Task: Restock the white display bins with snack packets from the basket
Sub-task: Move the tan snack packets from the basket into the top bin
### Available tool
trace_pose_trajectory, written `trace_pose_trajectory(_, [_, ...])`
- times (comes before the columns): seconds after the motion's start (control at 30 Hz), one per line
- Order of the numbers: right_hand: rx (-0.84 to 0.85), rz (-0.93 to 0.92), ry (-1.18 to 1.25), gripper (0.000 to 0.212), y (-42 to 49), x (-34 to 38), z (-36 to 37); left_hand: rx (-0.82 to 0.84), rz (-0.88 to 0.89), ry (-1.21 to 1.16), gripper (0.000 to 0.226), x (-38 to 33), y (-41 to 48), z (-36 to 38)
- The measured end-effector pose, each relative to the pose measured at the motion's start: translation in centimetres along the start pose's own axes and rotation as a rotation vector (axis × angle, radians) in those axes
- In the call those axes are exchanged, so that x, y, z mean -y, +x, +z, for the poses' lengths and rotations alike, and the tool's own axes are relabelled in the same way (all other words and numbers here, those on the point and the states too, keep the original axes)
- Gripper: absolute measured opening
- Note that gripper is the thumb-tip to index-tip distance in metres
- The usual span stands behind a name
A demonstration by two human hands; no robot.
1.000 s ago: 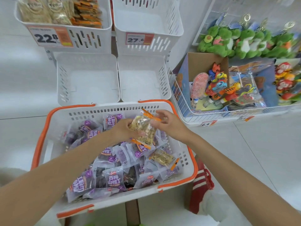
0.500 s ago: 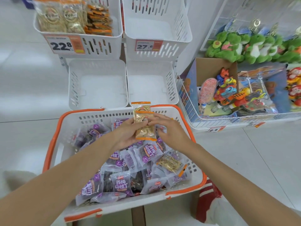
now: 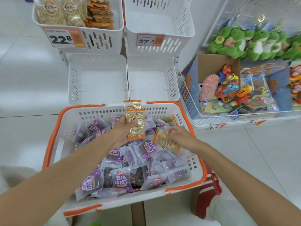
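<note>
A white basket with orange rim (image 3: 53, 136) sits in front of me, filled with several purple snack packets (image 3: 121, 179) and a few gold-and-orange ones. My left hand (image 3: 121, 132) grips a stack of two gold packets (image 3: 135, 123) upright over the basket's far side. My right hand (image 3: 177, 134) pinches another gold packet (image 3: 164, 141) just above the purple ones on the right. Beyond the basket stand two empty lower white bins (image 3: 97, 82) (image 3: 151, 82). Above them, the left upper bin (image 3: 78, 35) holds gold and orange packets and the right upper bin (image 3: 159, 30) is empty.
A wire tray (image 3: 202, 118) of toys and a cardboard box stands to the right, with green plush toys (image 3: 236, 41) behind. Price tags read 22.8 and 27.6 on the upper bins. A red-and-white striped cloth (image 3: 210, 181) lies by the basket's right corner. Pale floor tiles surround everything.
My hands have parted. The left keeps the gold packets, now two stacked, and the right has dropped to the basket's right side and taken hold of another gold packet.
</note>
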State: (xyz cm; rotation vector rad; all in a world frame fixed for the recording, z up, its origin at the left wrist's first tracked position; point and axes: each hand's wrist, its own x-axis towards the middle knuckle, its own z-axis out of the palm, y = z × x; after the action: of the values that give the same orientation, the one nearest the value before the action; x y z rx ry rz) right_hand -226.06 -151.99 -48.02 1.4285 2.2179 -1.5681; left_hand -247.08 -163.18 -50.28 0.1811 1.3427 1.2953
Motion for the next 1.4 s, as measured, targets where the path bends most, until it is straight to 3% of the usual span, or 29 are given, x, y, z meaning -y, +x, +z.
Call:
trace_pose_trajectory(0.07, [-0.008,-0.048,0.368,0.012,0.0,1.6,-0.5,-0.010,0.008,-0.001,0.034,0.1,0.0,0.1])
trace_pose_trajectory(0.13, [-0.059,-0.109,0.509,0.013,-0.1,3.0,-0.4,0.007,0.004,-0.003,0.036,0.1,0.0,0.7])
trace_pose_trajectory(0.27, [-0.214,-0.131,0.566,0.008,0.6,4.1,0.4,0.127,-0.009,-0.055,0.050,-0.2,-0.5,2.1])
trace_pose_trajectory(0.4, [-0.249,-0.126,0.599,0.006,0.7,4.3,1.0,0.179,0.027,-0.047,0.071,-0.2,-0.8,3.0])
trace_pose_trajectory(0.7, [-0.156,-0.398,-0.249,0.019,0.6,5.7,-3.7,0.211,-0.012,0.007,0.072,0.0,-0.1,2.6])
trace_pose_trajectory(0.8, [-0.077,-0.434,-0.180,0.029,0.9,6.7,-3.5,0.305,-0.040,0.194,0.073,0.8,0.3,2.7])
trace_pose_trajectory(0.9, [-0.145,-0.442,-0.021,0.021,2.5,6.2,-4.6,0.221,-0.010,0.189,0.062,1.5,1.0,2.4])
trace_pose_trajectory(1.0, [-0.247,-0.334,-0.214,0.024,5.0,2.8,-6.8,0.059,0.048,0.148,0.044,1.9,2.1,0.8])
trace_pose_trajectory(1.1, [-0.174,-0.192,-0.358,0.044,6.9,-0.3,-7.0,-0.021,0.058,0.121,0.047,2.2,3.0,-0.6])
trace_pose_trajectory(1.27, [-0.058,-0.153,-0.617,0.068,9.9,-1.0,-3.9,-0.030,0.064,0.135,0.042,2.5,3.4,-1.3])
trace_pose_trajectory(1.33, [-0.108,-0.130,-0.717,0.059,10.9,-2.0,-2.6,-0.035,0.061,0.129,0.043,2.6,3.4,-1.4])
trace_pose_trajectory(1.4, [-0.245,-0.138,-0.656,0.040,11.3,-2.6,-2.1,-0.054,0.066,0.116,0.042,2.5,3.2,-1.4])
